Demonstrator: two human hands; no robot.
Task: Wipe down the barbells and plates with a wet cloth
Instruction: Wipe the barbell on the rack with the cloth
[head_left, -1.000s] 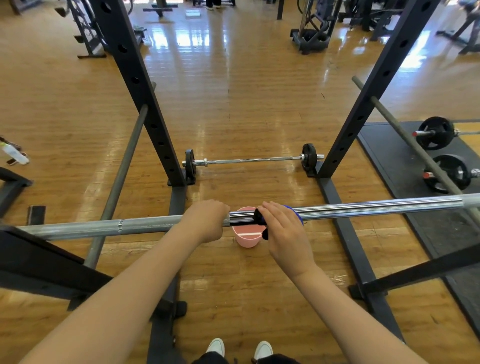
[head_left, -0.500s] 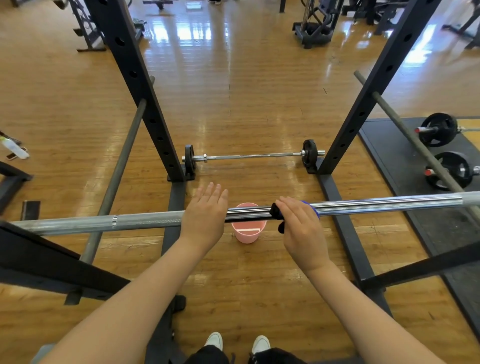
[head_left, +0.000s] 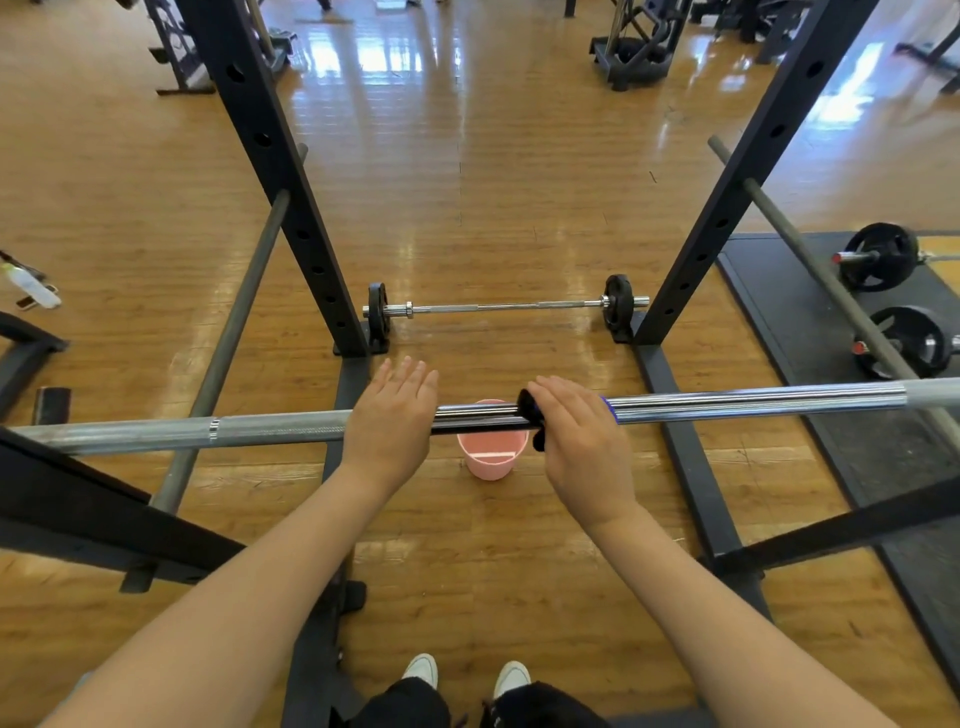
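A long steel barbell (head_left: 753, 400) lies across the rack in front of me at waist height. My right hand (head_left: 576, 436) presses a dark cloth (head_left: 531, 410) with a blue edge around the bar near its middle. My left hand (head_left: 392, 415) rests flat on the bar just to the left, fingers straight and spread. A short barbell (head_left: 498, 306) with small black plates sits on the floor between the rack's far uprights. Two more black plates (head_left: 878, 257) on bars lie on a dark mat at the right.
A pink bucket (head_left: 491, 460) stands on the wooden floor under the bar. Black rack uprights (head_left: 275, 171) rise left and right, with base rails (head_left: 691, 467) along the floor. Grey safety bars (head_left: 228, 332) slope on both sides. A spray bottle (head_left: 31, 286) lies far left.
My left hand went from a closed grip on the bar to an open palm laid flat on it. My right hand with the cloth slid a little to the right.
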